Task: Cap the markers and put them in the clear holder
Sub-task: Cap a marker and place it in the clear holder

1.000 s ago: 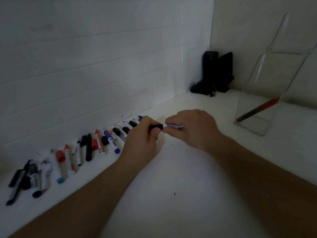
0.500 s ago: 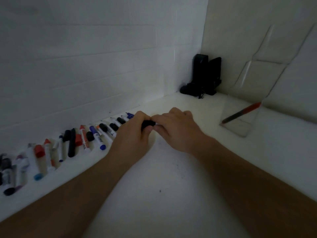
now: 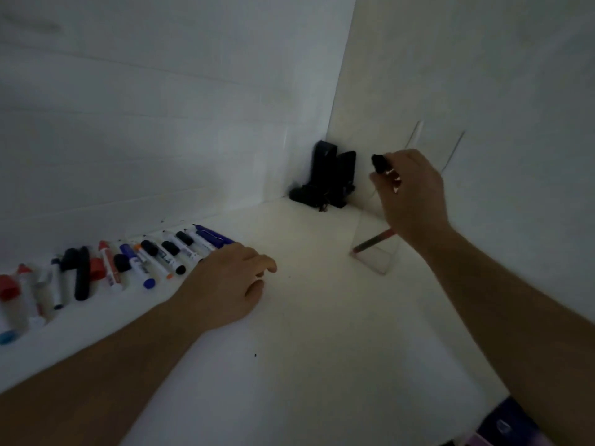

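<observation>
My right hand is raised above the clear holder and grips a black-capped marker, cap end up and to the left. Inside the holder a red marker leans at a slant. My left hand rests low on the white table with loosely curled fingers and holds nothing. Just left of it, a row of markers and loose caps lies along the wall: black, blue, red and orange ones.
A black object stands in the far corner where the two white walls meet. The holder's tall clear back leans against the right wall. A dark purple item shows at the bottom right edge.
Both hands were together at the table's middle, pressing the black cap onto the marker. My right hand has since carried the marker up and right over the holder; my left hand let go and stayed low.
</observation>
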A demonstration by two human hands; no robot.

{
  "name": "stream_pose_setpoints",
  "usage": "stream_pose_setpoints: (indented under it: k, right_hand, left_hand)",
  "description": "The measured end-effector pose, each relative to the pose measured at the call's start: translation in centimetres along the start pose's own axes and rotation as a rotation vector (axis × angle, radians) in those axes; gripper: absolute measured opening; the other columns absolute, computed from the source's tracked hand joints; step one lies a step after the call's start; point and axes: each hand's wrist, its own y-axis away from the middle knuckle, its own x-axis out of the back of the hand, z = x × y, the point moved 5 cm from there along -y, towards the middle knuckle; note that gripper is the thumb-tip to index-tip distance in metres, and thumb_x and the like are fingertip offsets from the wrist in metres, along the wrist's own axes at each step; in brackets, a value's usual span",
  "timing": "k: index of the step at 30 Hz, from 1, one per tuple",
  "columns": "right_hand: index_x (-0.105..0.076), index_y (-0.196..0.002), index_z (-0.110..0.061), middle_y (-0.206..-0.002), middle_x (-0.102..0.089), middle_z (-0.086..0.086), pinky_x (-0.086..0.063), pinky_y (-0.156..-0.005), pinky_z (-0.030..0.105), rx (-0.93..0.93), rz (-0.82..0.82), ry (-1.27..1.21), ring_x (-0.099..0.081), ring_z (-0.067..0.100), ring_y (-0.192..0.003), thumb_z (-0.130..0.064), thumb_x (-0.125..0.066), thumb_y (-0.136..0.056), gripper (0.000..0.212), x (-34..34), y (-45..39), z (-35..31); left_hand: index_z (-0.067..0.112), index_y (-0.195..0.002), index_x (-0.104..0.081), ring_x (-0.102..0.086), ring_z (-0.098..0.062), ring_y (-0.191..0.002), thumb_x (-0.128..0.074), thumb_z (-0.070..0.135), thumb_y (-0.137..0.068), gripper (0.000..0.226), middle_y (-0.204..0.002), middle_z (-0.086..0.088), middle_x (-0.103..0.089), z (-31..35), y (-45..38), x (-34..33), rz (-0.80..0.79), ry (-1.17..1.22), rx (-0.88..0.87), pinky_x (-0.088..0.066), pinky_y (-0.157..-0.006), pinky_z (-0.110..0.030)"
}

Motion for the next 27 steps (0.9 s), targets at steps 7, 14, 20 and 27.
stream_pose_setpoints:
  k: [7, 14, 20, 27]
  right_hand:
    - [-0.033, -0.136, -0.036, -0.098, -0.071, 0.003, -0.057, -0.077, 0.047, -0.271, -0.214, 0.125, -0.066, 0.028, -0.078, -0.023, -0.057, -0.098, 0.047, -1.4, 2.5, 3.0]
    - [-0.041, -0.121, -0.033, -0.09, -0.058, 0.005, -0.045, -0.083, 0.044, -0.302, -0.467, 0.311, -0.054, 0.027, -0.086, -0.04, -0.038, -0.102, 0.02, -3.1, 3.2, 4.0]
    - [-0.052, -0.123, -0.036, -0.097, -0.069, -0.002, -0.051, -0.087, 0.045, -0.283, -0.586, 0.337, -0.061, 0.023, -0.092, -0.03, -0.048, -0.097, 0.027, -4.1, 3.7, 4.8]
    - [-0.048, -0.134, -0.042, -0.112, -0.07, -0.007, -0.048, -0.087, 0.042, -0.16, -0.489, 0.214, -0.056, 0.019, -0.101, -0.032, -0.059, -0.094, 0.042, -4.0, 4.6, 3.0]
  left_hand:
    - [0.039, -0.12, -0.055, -0.049, -0.005, -0.084, -0.056, 0.03, -0.088, 0.033, -0.089, 0.019, -0.057, 0.3, 0.5, 0.4, -0.002, 0.016, 0.015, -0.049, -0.073, -0.032]
    - [0.041, -0.118, -0.056, -0.049, -0.003, -0.084, -0.054, 0.029, -0.089, 0.031, -0.087, 0.02, -0.056, 0.1, 0.5, 0.3, -0.012, 0.048, 0.028, -0.049, -0.074, -0.031]
    - [0.041, -0.112, -0.061, -0.05, -0.003, -0.085, -0.059, 0.027, -0.089, 0.027, -0.087, 0.02, -0.058, 0.0, 0.7, 0.3, -0.006, 0.05, 0.035, -0.049, -0.074, -0.029]
    - [0.039, -0.105, -0.066, -0.052, -0.002, -0.086, -0.063, 0.022, -0.087, 0.024, -0.087, 0.019, -0.061, -0.1, 0.8, 0.4, 0.033, 0.074, 0.027, -0.05, -0.074, -0.025]
